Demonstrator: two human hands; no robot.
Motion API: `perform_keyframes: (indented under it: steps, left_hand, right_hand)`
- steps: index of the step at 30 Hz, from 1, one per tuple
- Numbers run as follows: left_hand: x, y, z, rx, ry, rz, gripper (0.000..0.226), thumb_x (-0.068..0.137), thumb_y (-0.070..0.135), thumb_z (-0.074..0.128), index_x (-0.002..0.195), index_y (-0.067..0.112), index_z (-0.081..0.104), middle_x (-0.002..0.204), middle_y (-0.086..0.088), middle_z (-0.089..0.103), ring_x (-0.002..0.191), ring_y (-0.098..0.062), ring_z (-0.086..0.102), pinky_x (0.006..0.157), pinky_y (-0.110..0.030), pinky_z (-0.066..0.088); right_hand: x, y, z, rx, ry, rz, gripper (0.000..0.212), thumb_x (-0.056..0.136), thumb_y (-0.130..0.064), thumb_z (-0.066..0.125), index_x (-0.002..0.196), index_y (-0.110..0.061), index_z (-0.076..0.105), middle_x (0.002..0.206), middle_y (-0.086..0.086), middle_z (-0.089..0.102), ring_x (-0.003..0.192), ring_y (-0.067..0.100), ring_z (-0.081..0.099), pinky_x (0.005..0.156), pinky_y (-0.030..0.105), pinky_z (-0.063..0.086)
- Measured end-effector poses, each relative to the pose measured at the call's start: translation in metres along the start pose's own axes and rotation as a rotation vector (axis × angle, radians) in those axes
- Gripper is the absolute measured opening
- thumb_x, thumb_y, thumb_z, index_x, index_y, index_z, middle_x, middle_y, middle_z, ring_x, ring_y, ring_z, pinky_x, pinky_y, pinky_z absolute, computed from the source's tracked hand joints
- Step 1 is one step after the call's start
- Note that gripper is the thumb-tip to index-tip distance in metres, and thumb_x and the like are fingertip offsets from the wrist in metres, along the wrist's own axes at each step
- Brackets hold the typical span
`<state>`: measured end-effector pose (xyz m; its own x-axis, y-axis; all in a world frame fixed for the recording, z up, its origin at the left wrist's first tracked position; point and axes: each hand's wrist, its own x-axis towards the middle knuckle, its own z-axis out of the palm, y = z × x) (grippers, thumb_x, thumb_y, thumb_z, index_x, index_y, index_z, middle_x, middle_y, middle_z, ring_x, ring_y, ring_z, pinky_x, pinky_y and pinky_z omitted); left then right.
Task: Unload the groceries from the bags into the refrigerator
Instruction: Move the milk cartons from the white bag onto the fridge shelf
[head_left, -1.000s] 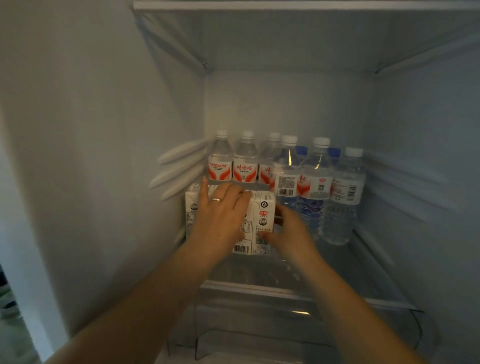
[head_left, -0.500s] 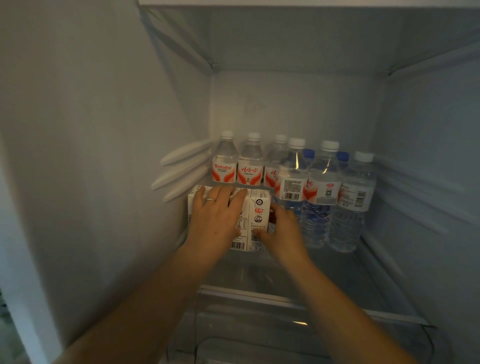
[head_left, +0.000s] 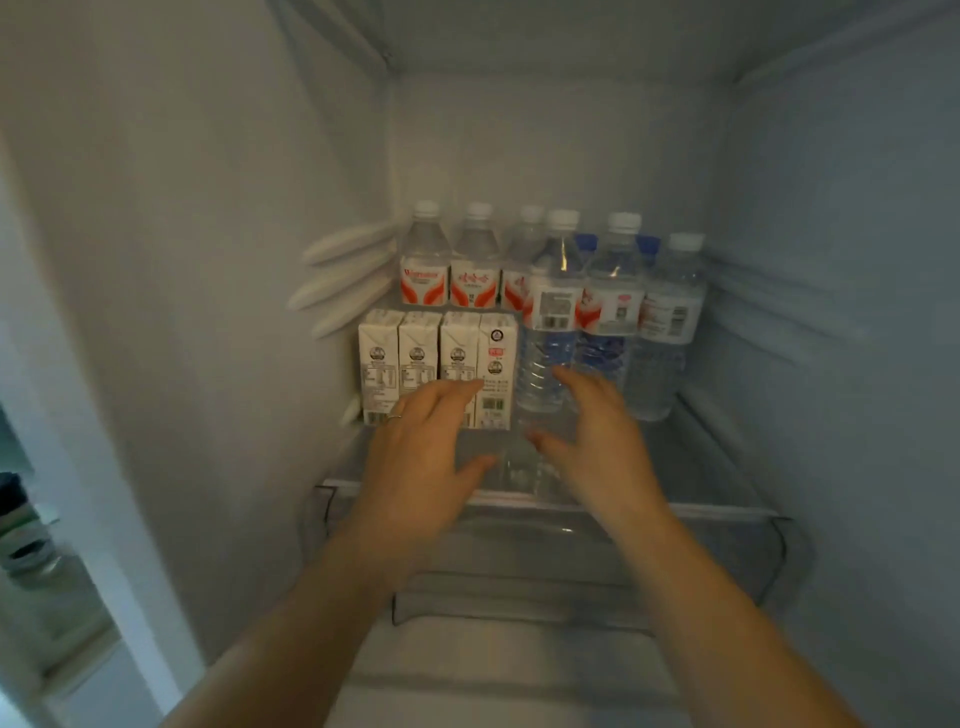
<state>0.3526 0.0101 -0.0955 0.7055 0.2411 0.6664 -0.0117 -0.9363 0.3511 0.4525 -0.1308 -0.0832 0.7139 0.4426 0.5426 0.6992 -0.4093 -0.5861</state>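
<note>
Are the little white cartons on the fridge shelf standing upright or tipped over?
Upright. The four cartons stand side by side on the shelf, tops level, labels vertical, left of the water bottles.

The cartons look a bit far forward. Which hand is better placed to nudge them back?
Left. The left hand hangs open right before the cartons; the right hand is before the water bottles.

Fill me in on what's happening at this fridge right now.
A person is stocking the refrigerator. Four white drink cartons stand in a row on the clear glass shelf, against the left wall, with clear plastic water bottles behind and to the right of them. The left hand and right hand are both open in front of the cartons, with no grip on anything.
</note>
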Motion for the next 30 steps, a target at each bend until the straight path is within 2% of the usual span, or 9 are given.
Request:
perform_keyframes:
  steps: [2, 6, 10, 15, 19, 22, 26, 30]
  left_hand:
    - [-0.016, 0.007, 0.002, -0.098, -0.013, 0.009, 0.068, 0.075, 0.023, 0.076, 0.135, 0.019, 0.045, 0.13, 0.005, 0.046, 0.121, -0.013, 0.039, 0.101, -0.025, 0.031]
    - [-0.05, 0.028, 0.008, -0.244, -0.046, 0.116, 0.062, 0.073, 0.026, 0.074, 0.13, 0.019, 0.051, 0.126, 0.0, 0.051, 0.115, -0.013, 0.043, 0.099, -0.031, 0.038]
    - [-0.099, 0.056, 0.008, -0.371, -0.19, 0.232, 0.065, 0.074, 0.025, 0.075, 0.133, 0.02, 0.047, 0.127, -0.001, 0.05, 0.116, -0.011, 0.041, 0.099, -0.025, 0.034]
    - [-0.179, 0.073, 0.012, -0.357, -0.358, 0.384, 0.069, 0.069, 0.027, 0.079, 0.13, 0.018, 0.05, 0.126, -0.004, 0.055, 0.114, -0.023, 0.048, 0.093, -0.039, 0.044]
    - [-0.243, 0.099, 0.012, -0.358, -0.553, 0.511, 0.07, 0.07, 0.029, 0.079, 0.131, 0.016, 0.049, 0.126, -0.005, 0.055, 0.114, -0.027, 0.052, 0.093, -0.04, 0.044]
    - [-0.287, 0.127, 0.01, -0.392, -0.67, 0.615, 0.07, 0.074, 0.03, 0.076, 0.135, 0.019, 0.045, 0.13, -0.003, 0.053, 0.118, -0.025, 0.05, 0.096, -0.04, 0.042]
    - [-0.338, 0.18, 0.008, -0.478, -0.82, 0.745, 0.068, 0.077, 0.033, 0.073, 0.137, 0.021, 0.042, 0.133, 0.001, 0.048, 0.122, -0.02, 0.045, 0.101, -0.039, 0.04]
    - [-0.389, 0.241, 0.009, -0.522, -0.911, 0.88, 0.068, 0.074, 0.03, 0.076, 0.134, 0.017, 0.047, 0.127, -0.002, 0.054, 0.115, -0.022, 0.051, 0.094, -0.035, 0.042]
  right_hand:
    - [-0.027, -0.005, -0.012, -0.024, 0.02, 0.007, 0.069, 0.075, -0.015, 0.075, 0.136, -0.02, 0.044, 0.126, -0.002, 0.044, 0.109, 0.002, 0.039, 0.089, 0.006, 0.023]
    - [-0.088, -0.014, -0.034, -0.113, 0.124, 0.053, 0.067, 0.072, -0.015, 0.077, 0.133, -0.019, 0.049, 0.124, -0.006, 0.047, 0.111, 0.003, 0.043, 0.089, -0.003, 0.02]
    - [-0.167, -0.026, -0.048, -0.234, 0.23, 0.2, 0.065, 0.07, -0.016, 0.078, 0.13, -0.015, 0.051, 0.128, 0.005, 0.05, 0.116, 0.019, 0.05, 0.094, 0.009, 0.028]
    - [-0.292, -0.048, -0.055, -0.377, 0.234, 0.455, 0.062, 0.075, -0.024, 0.076, 0.132, -0.022, 0.049, 0.13, -0.003, 0.047, 0.112, 0.015, 0.051, 0.089, 0.009, 0.029]
    - [-0.399, -0.061, -0.061, -0.41, 0.238, 0.709, 0.062, 0.079, -0.027, 0.072, 0.135, -0.025, 0.045, 0.134, -0.007, 0.043, 0.119, 0.01, 0.044, 0.096, 0.015, 0.033]
    - [-0.47, -0.072, -0.064, -0.408, 0.278, 0.91, 0.063, 0.081, -0.028, 0.071, 0.137, -0.028, 0.041, 0.135, -0.01, 0.04, 0.12, 0.007, 0.041, 0.089, 0.014, 0.032]
    - [-0.551, -0.084, -0.078, -0.445, 0.335, 1.069, 0.062, 0.081, -0.029, 0.07, 0.137, -0.027, 0.041, 0.134, -0.006, 0.041, 0.12, 0.006, 0.038, 0.088, 0.01, 0.024]
    - [-0.627, -0.099, -0.115, -0.49, 0.458, 1.201, 0.063, 0.08, -0.029, 0.071, 0.136, -0.026, 0.042, 0.135, -0.004, 0.041, 0.121, 0.013, 0.041, 0.089, 0.015, 0.029]
